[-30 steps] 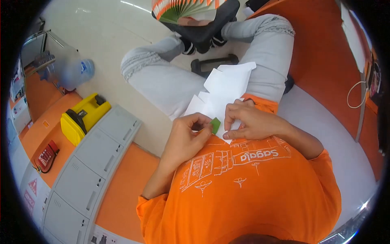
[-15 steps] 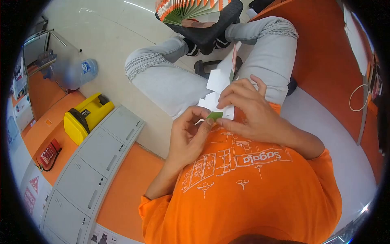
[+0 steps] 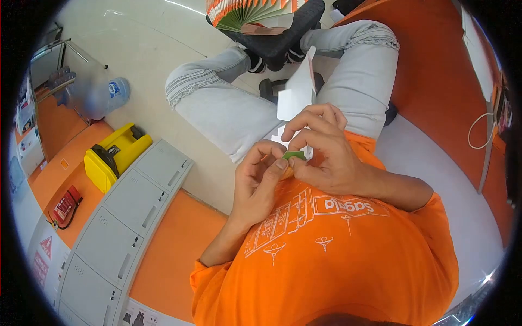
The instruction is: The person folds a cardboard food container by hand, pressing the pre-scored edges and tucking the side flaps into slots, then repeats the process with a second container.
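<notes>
A thin cardboard carton [image 3: 294, 102], white inside with green outside, is held in front of my orange shirt. Its long white panel stands up between my knees. My left hand [image 3: 258, 178] pinches the near end between thumb and fingers, beside a small green flap [image 3: 294, 155]. From the other side, my right hand [image 3: 325, 155] has its thumb and index finger closed on the same end, with its other fingers curled above. The fingers hide part of the folded flaps.
Past my knees, a fanned stack of flat orange, white and green cartons [image 3: 239, 17] lies on a black stool [image 3: 277, 48]. Grey lockers [image 3: 128, 217], a yellow bin [image 3: 117, 157], a fire extinguisher [image 3: 66, 207] and a large water bottle [image 3: 118, 93] are at left.
The right hand has drawn its fingers in closer to the carton's near end. The carton has tilted slightly, and its upper panel stands a little higher and further left.
</notes>
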Available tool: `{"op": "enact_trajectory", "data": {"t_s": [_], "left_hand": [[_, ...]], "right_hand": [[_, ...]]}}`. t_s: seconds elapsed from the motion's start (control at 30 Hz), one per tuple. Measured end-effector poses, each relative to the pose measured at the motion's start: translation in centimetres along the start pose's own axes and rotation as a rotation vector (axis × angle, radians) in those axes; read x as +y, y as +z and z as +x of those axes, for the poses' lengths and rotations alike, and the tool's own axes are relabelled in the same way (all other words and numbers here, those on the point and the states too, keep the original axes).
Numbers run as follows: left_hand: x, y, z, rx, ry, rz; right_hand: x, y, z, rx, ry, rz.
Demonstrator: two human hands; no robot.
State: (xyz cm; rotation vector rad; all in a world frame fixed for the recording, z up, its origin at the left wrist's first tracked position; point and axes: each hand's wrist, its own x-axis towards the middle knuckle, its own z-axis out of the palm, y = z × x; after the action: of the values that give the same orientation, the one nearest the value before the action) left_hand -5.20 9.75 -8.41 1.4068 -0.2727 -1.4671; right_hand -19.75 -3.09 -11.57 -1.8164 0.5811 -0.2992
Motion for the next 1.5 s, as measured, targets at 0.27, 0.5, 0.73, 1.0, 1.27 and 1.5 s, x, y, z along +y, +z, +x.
{"op": "enact_trajectory", "data": {"t_s": [0.27, 0.5, 0.73, 1.0, 1.27, 1.5], "left_hand": [[0.0, 0.5, -0.1, -0.016, -0.065, -0.075], [-0.7, 0.2, -0.4, -0.027, -0.009, -0.05], [-0.9, 0.1, -0.5, -0.052, 0.055, 0.115], [0.7, -0.2, -0.4, -0.031, -0.067, 0.142], [0.3, -0.8, -0.1, -0.109, -0.042, 0.138], [0.3, -0.5, -0.2, -0.093, -0.053, 0.11]], "right_hand": [[0.2, 0.5, -0.2, 0.01, -0.017, 0.028], [0.3, 0.9, -0.2, 0.014, 0.002, 0.073], [0.1, 1.2, -0.2, 0.019, 0.023, 0.124], [-0.7, 0.4, 0.1, -0.019, -0.054, -0.001], [-1.1, 0.5, 0.1, -0.033, -0.055, -0.003], [-1.0, 0.3, -0.2, -0.057, -0.037, 0.02]]}}
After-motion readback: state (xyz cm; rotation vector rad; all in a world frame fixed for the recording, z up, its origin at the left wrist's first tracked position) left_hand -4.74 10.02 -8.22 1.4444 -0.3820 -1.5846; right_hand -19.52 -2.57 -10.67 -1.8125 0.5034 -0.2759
